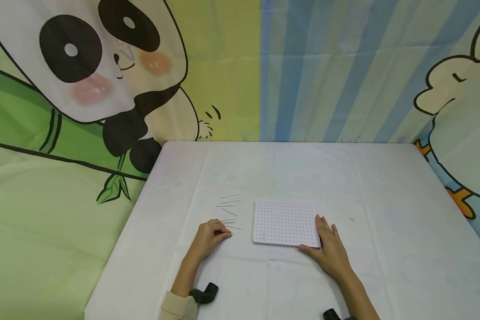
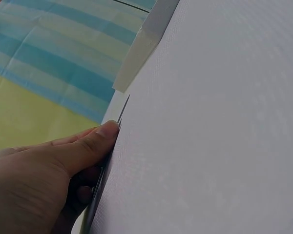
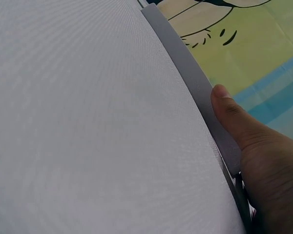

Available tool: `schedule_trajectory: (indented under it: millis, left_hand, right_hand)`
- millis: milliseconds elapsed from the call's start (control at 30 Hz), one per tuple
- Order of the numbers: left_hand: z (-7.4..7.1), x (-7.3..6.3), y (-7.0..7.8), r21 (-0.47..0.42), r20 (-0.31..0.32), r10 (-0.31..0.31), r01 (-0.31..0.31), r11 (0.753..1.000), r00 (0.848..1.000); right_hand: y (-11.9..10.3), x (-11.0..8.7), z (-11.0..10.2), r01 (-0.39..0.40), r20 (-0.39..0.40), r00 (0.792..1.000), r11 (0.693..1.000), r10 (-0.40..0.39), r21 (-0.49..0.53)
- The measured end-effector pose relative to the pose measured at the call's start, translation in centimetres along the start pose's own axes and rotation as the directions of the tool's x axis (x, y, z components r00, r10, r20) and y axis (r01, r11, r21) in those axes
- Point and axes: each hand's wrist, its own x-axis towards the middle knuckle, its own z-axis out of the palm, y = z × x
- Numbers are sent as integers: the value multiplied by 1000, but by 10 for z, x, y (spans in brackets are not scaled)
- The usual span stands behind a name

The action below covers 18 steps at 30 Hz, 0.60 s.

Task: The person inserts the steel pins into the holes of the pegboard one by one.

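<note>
My left hand (image 1: 211, 238) is low over the table, thumb and fingertips together. In the left wrist view, a thin dark stick (image 2: 124, 107) extends from the pinched fingertips. Several similar thin sticks (image 1: 228, 206) lie in a loose column just beyond that hand. To their right is a flat white board (image 1: 286, 222) dotted with rows of small holes. One thin stick (image 1: 264, 236) shows near the board's front left corner. My right hand (image 1: 329, 249) rests against the board's near right corner, thumb on the front edge and straight fingers along the right side.
A white cloth covers the table (image 1: 384, 186). Behind it hangs a printed curtain (image 1: 224, 66) with a panda and stripes. Black wrist devices are strapped on both arms, and a beige sleeve (image 1: 178, 306) covers the left forearm.
</note>
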Motion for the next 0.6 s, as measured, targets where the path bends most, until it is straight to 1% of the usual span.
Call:
schedule_trajectory:
  millis: [167,300,400,600]
  left_hand:
    - [0,0,2,60,-3,14,-14,998,1000]
    - [0,-1,5,117,8,6,-7,993,1000]
    - [0,-1,7,142,16,5,-7,990,1000]
    - [0,-2,6,180,20,31,-34,983,999]
  right_hand:
    - [2,0,1,0,-3,1000,1000,0,0]
    - [2,0,2,3,-9,1000,1000,-3,-2]
    - [1,0,2,5,-12,1000,1000,-5,-3]
    - [1,0,2,2,-12,1000,1000,-2,-11]
